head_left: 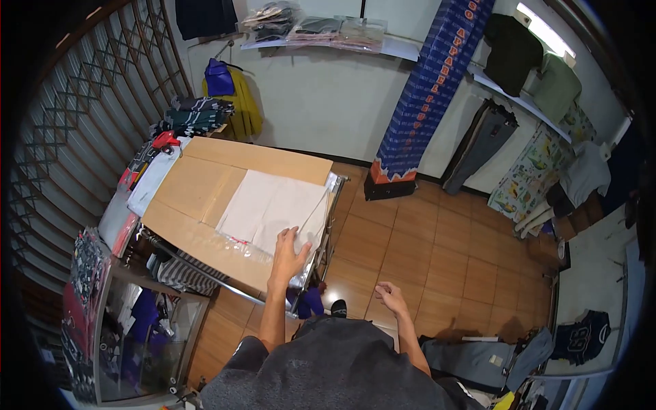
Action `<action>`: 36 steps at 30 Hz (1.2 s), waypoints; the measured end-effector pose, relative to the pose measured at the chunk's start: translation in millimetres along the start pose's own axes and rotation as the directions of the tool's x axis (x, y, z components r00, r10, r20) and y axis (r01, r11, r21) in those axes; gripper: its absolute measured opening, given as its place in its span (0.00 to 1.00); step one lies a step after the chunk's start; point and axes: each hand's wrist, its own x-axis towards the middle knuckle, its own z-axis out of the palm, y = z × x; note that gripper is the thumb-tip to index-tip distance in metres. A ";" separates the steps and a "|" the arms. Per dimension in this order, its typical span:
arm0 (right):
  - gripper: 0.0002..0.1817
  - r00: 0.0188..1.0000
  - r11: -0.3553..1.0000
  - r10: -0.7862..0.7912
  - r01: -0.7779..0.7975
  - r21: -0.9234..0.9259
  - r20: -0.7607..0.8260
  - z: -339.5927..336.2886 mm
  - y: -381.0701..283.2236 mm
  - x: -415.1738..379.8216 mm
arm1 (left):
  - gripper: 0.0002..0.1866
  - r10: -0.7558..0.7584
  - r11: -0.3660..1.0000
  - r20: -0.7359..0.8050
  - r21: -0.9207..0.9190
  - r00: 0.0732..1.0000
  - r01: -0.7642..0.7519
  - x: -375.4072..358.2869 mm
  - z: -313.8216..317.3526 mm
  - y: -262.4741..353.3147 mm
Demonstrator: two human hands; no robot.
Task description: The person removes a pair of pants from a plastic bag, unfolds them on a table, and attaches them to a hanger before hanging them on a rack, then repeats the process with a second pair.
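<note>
Left hand (292, 254), fingers spread, lay at edge of flat, rectangular cream cloth (268, 206) on smooth cardboard (183, 183); right hand (391, 298), half-open, hung above roomy tiled floor (437, 253).

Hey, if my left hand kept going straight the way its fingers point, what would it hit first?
Your left hand would likely meet the pale folded fabric just ahead; depth is unclear, so they may already be touching.

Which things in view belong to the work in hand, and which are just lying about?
Likely in use:
pale cloth, by the left hand
clear plastic at its edge
cardboard beneath

Apparently lying about:
red object
striped cloth
bagged bundles on the shelf
</note>
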 end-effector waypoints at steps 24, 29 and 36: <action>0.14 0.560 0.785 -0.573 0.586 0.204 0.598 179.2 -343.4 249.2 | 0.31 -0.697 0.715 0.080 0.019 0.712 0.698 84.0 12.9 -13.3; 0.13 0.361 0.679 -0.577 0.710 0.185 0.733 227.5 -381.6 269.7 | 0.31 -0.812 0.577 -0.087 0.027 0.577 0.816 100.6 28.1 0.1; 0.16 -0.010 0.518 -0.446 0.813 0.267 0.895 291.2 -406.0 280.4 | 0.32 -0.853 0.409 -0.410 -0.142 0.323 0.901 125.4 54.7 27.8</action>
